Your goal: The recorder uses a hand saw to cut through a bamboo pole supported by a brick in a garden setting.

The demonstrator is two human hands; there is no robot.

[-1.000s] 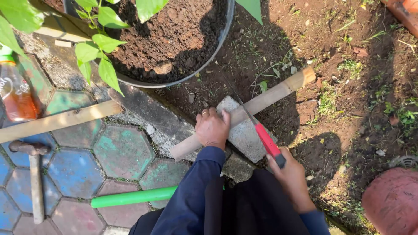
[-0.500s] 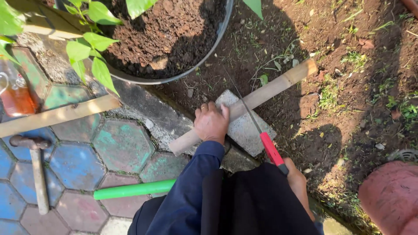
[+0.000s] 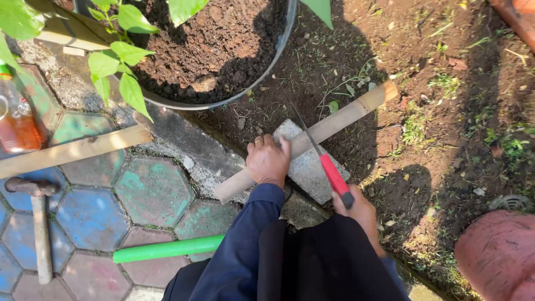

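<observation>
My left hand (image 3: 268,161) presses down on a long pale wooden slat (image 3: 345,116) that lies slantwise across a grey paving block (image 3: 312,167). My right hand (image 3: 361,214) grips the red handle of a hand saw (image 3: 333,175). Its thin blade runs up and to the left across the slat, just right of my left hand's fingers. Both arms wear dark blue sleeves. The slat's far end reaches out over bare soil.
A large round pot (image 3: 234,95) of dark soil with a leafy plant stands at the top. On the coloured hexagon paving lie a second wooden slat (image 3: 72,150), a hammer (image 3: 39,223), a green tube (image 3: 167,248) and an amber bottle (image 3: 16,120). A reddish rounded object (image 3: 499,256) sits at bottom right.
The saw has slid along the cut and my right hand has drawn back toward me. My left hand stays on the slat.
</observation>
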